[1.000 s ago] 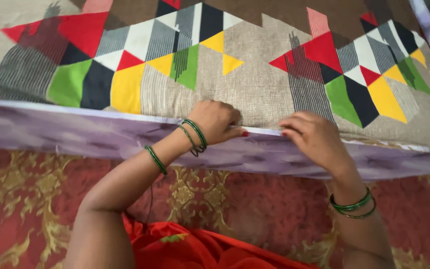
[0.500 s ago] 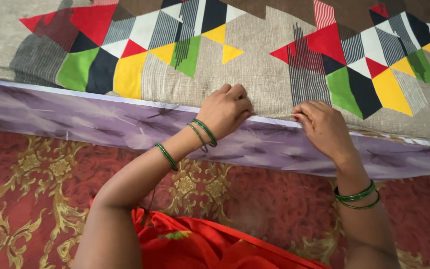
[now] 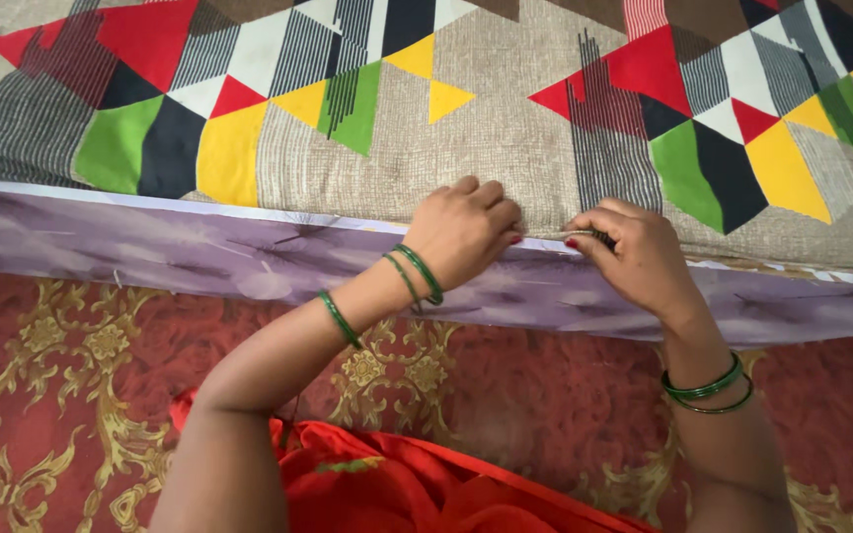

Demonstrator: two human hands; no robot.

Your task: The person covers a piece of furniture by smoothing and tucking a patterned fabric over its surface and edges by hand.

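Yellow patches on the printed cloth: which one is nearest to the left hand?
The small yellow triangle pointing right, on plain beige directly above the left hand. The other yellow patches sit inside the multicoloured clusters, further to the left and right.

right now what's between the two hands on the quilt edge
In the head view, only a short stretch of the white seam lies between the left hand and right hand, where patterned quilt meets purple border.

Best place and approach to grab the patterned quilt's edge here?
Pinch the patterned quilt along its near hem, where it meets the purple border. Come in from the near side, as the left hand and right hand do: the cloth lies flat, so only that folded edge gives fingers something to close on. A judgement from this one view.
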